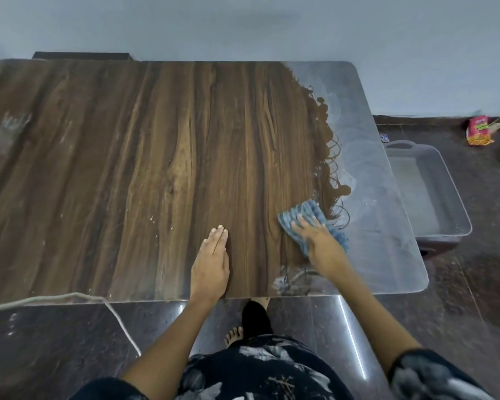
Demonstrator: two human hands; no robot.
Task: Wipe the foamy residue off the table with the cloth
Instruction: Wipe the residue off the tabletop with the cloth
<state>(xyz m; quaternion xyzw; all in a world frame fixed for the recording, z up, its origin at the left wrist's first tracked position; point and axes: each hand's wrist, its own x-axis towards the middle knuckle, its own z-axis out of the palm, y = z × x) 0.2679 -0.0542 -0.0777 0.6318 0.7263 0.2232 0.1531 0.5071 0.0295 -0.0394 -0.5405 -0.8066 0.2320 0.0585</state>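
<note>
A wood-grain table [127, 168] fills the view. Pale foamy residue [367, 157] covers its right strip, with swirled edges where it meets the bare wood. A blue cloth [303, 215] lies flat at that boundary near the front right. My right hand [318, 238] presses down on the cloth with straight fingers. My left hand [211, 261] rests flat on the bare wood near the front edge, fingers together, holding nothing. A small foamy smear [292, 280] sits near the front edge under my right wrist.
A grey plastic tub [433, 186] stands on the floor right of the table. A red and yellow packet [479, 131] lies farther right. A pale cord [70, 297] runs along the table's front left edge. A faint whitish patch [9, 134] marks the far left.
</note>
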